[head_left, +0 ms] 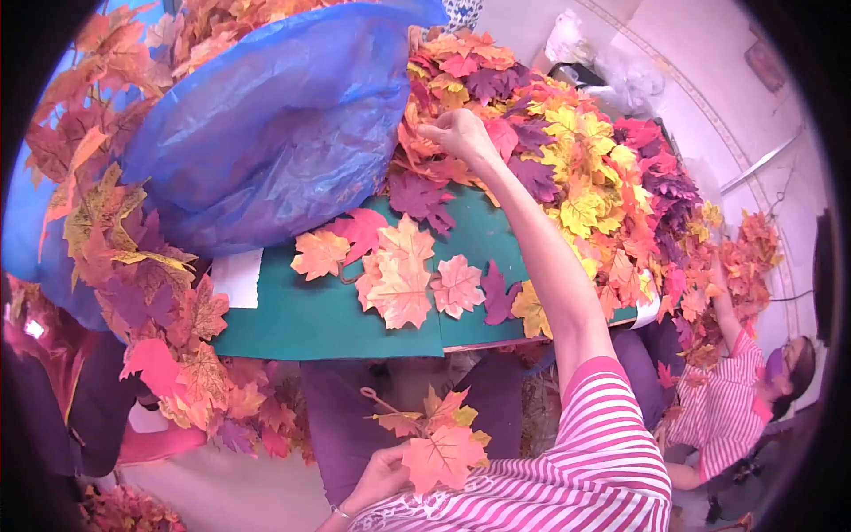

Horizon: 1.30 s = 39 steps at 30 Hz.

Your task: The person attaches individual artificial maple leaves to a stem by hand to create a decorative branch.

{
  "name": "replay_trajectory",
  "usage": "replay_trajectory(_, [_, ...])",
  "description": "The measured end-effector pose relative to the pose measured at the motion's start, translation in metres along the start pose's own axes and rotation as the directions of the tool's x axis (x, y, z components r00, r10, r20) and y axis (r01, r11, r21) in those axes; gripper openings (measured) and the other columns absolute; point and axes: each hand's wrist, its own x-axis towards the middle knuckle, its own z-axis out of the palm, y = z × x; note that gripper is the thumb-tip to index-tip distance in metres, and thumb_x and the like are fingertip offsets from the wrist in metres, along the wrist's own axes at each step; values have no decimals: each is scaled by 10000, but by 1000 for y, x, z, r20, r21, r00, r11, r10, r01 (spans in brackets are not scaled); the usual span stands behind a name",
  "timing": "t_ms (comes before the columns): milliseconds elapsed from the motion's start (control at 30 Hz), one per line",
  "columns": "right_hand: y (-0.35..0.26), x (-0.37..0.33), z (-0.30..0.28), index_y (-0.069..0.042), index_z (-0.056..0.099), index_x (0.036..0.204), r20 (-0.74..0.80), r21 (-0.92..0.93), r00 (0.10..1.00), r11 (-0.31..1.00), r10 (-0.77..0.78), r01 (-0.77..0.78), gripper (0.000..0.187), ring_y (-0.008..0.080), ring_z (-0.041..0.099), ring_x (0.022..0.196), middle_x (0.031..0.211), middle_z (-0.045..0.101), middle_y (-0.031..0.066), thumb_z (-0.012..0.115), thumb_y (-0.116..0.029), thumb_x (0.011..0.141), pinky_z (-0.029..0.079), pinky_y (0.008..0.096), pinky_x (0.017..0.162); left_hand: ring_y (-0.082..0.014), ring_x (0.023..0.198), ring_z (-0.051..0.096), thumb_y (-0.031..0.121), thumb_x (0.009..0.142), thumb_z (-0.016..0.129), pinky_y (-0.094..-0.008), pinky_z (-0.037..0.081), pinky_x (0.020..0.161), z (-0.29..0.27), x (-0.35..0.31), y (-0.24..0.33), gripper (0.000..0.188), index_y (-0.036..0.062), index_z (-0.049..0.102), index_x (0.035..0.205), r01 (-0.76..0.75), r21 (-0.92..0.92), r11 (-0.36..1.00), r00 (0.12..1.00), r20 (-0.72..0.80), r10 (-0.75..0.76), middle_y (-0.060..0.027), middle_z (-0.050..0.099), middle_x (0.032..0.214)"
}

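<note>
Low over my lap, my left hand (383, 476) is closed on a small spray of artificial maple leaves (446, 457), orange and yellow, with a looped stem end sticking up. My right arm stretches across the green table. Its hand (461, 135) is bent at the wrist with the fingers pinched together among orange leaves at the pile's far left; what lies between the fingertips is hidden. The leaf pile (576, 191) is a mix of yellow, purple, red and orange. Several loose leaves (401, 279) lie on the green tabletop (355, 337) before me.
A large blue plastic bag (275, 133) covers the table's far left. Leaf garlands (142, 266) hang down the left side. At right, a person in a striped shirt (722, 390) reaches up to hanging orange leaves (749, 257). More leaves (128, 512) lie on the floor.
</note>
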Motion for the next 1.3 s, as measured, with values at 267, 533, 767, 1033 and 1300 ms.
replay_trajectory(267, [-12, -24, -17, 9, 739, 814, -201, 346, 980, 935, -6, 76, 272, 146, 653, 673, 725, 715, 81, 819, -251, 832, 514, 335, 644, -120, 943, 678, -119, 850, 568, -281, 541, 865, 13, -1, 23, 255, -26, 690, 1053, -122, 261, 958, 969, -176, 172, -47, 726, 1021])
replay_trajectory(533, [-87, -190, -113, -11, 617, 793, -236, -247, 847, 872, -477, 422, 119, 229, 643, 1062, 990, 682, 109, 732, 7, 817, 485, 381, 950, -129, 857, 677, -73, 952, 563, -279, 543, 748, 43, -8, 32, 79, 2, 583, 938, -235, 97, 967, 896, -364, 254, -53, 664, 865])
replay_trajectory(767, [-86, -376, -70, -13, 564, 794, 205, 206, 806, 829, -556, 520, 212, 281, 625, 683, 764, 610, 101, 769, 12, 743, 510, 366, 621, -91, 784, 608, 184, 1063, 570, -255, 509, 733, 33, -10, 2, 157, 44, 548, 995, -312, -78, 947, 895, -359, 265, -17, 618, 881])
replay_trajectory(1033, [-77, -495, -29, 3, 586, 970, 456, 508, 878, 852, -143, -125, 201, 280, 628, 732, 886, 593, 125, 754, -23, 862, 505, 344, 641, -80, 801, 601, 206, 1055, 594, -245, 503, 725, 61, -19, -14, 173, 38, 575, 1019, -309, -72, 948, 882, -395, 257, -33, 658, 919])
replay_trajectory(1300, [-82, -509, -18, 37, 654, 979, 323, 569, 944, 784, 65, -248, 169, 145, 680, 775, 877, 668, 98, 749, 73, 843, 557, 263, 689, -71, 771, 594, 217, 1051, 605, -235, 496, 696, 72, -16, -7, 191, 32, 580, 1011, -390, -16, 921, 815, -471, 337, -32, 658, 905])
